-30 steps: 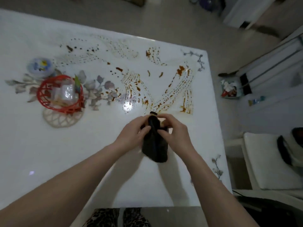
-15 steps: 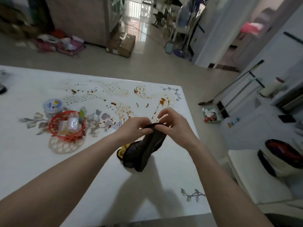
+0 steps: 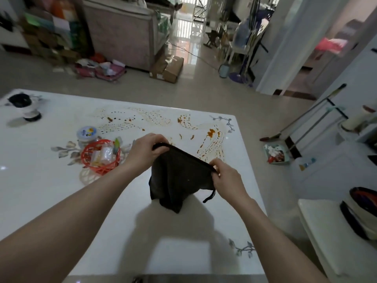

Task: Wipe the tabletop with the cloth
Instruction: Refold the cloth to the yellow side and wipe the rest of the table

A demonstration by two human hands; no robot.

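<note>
The cloth (image 3: 179, 180) I hold is dark, matt, soft fabric that hangs in folds. The tabletop (image 3: 51, 190) is white, smooth and glossy, with wet-looking brown smears (image 3: 212, 139) at its far right. To my left sits a shiny red plastic basket (image 3: 100, 158).
</note>
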